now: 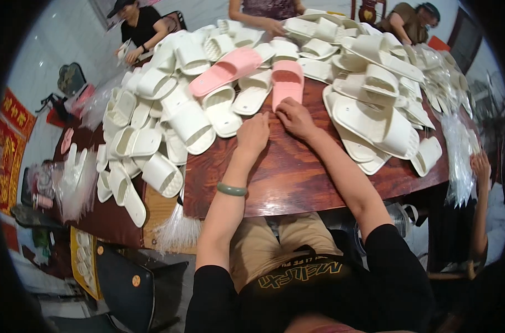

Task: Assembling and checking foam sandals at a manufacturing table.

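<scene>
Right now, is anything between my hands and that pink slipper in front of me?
Nothing visible. The right hand already touches the heel end of the pink slipper. The left hand rests on bare wooden table just beside it, with no slipper between.

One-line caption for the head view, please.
Both hands, left hand and right hand, rest on a wooden table at a pink slipper, amid piles of white slippers.

Heel of pink slipper [287, 83] beneath right hand [294, 117].
</scene>
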A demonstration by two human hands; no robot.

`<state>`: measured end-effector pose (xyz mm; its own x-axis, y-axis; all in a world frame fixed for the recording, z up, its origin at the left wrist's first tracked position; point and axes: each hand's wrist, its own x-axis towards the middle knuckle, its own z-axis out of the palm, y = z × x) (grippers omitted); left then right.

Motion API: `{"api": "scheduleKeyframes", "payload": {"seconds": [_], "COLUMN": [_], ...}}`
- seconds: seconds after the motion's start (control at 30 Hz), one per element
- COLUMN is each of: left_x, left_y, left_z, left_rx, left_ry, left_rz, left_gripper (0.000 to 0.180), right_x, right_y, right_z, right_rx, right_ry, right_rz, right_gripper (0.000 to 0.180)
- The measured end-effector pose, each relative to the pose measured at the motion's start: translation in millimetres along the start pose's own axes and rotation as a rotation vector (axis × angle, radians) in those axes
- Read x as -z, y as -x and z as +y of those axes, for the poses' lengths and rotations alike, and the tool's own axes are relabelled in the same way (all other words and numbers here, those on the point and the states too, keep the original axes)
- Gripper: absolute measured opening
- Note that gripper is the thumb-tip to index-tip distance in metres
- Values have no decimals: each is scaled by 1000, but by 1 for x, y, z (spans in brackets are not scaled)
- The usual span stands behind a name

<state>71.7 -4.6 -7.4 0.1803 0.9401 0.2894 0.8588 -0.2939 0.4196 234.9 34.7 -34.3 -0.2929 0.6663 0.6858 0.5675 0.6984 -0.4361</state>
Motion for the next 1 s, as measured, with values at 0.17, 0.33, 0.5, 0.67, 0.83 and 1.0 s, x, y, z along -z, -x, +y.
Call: {"api": "scheduleKeyframes", "payload": {"seconds": [0.17, 0.33, 0.5, 0.67, 0.83, 1.0], "left_x": [-11, -10, -8, -14, -11, -5], "left_y": [0, 2, 3, 5, 0, 6], "left_z": [-16, -13, -17, -27, -13, -26], "left_rx": [64, 84, 97, 126, 91, 164], "left_ry": [51, 17, 54, 89, 44, 59], "left_rz": [97, 83, 60, 61, 2, -10], "left_gripper": [39, 33, 31, 31, 21, 20], "right_x": [-7, -27, -63, -98, -98, -86], "right_y": [-3, -34, -101, -142, -160, -154], "right_z": [-4, 12, 29, -12, 4, 28], "right_rx": [25, 56, -476, -776, -801, -769], "right_ry": [2, 390, 260, 181, 308, 193], "right_rz": [-39, 61, -275, -217, 65, 150], "right_gripper": [8, 48, 102, 118, 90, 52]}}
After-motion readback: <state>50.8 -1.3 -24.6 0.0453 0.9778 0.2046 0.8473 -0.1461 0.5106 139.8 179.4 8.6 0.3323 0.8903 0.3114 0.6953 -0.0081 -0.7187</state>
